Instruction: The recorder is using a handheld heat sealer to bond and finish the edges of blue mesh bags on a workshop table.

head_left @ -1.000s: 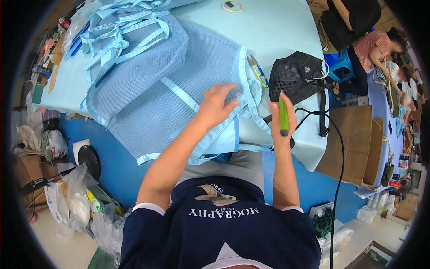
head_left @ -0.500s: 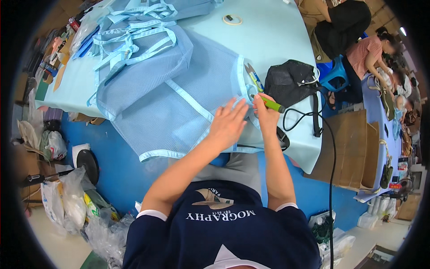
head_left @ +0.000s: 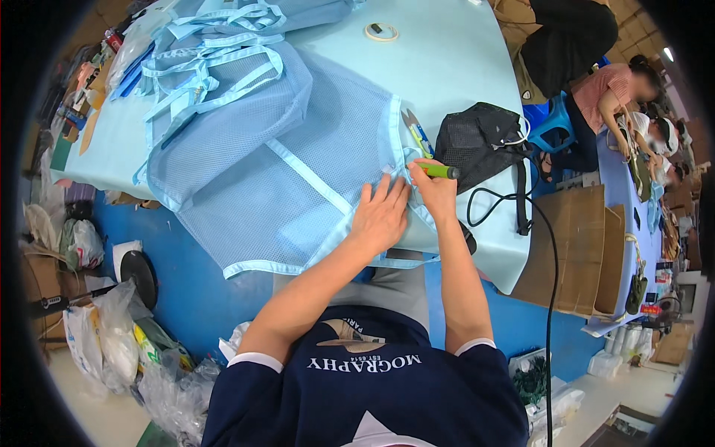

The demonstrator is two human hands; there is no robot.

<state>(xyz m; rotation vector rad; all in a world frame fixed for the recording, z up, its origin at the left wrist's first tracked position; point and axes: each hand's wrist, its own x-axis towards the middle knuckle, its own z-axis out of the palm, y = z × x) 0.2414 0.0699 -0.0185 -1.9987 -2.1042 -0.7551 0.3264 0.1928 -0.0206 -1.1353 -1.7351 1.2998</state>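
A blue mesh fabric piece (head_left: 335, 112) with pale-blue bound edges lies across the near side of the table. My left hand (head_left: 380, 216) rests on its right part, fingers stretched out and pressing the cloth. Just beside it, my right hand (head_left: 435, 190) grips a green pen-shaped tool (head_left: 439, 170) with a dark rear end. The tool's tip meets the bound edge near my left fingertips; exact contact is hidden. Thread snips (head_left: 417, 132) with blue-and-yellow handles lie just beyond my right hand. To their right sits a black mesh bag (head_left: 477, 145) with straps.
More blue mesh pieces (head_left: 223, 82) with loose straps pile up at the far left. A tape roll (head_left: 381, 32) lies on the table (head_left: 439, 67). A black cord (head_left: 553, 298) hangs over the right edge near a cardboard box (head_left: 570, 246). People work at another table (head_left: 614, 201).
The mesh fabric has shifted slightly left and toward me. My right hand has moved a little left and nearer, turning the green tool more level. My left hand stays on the cloth.
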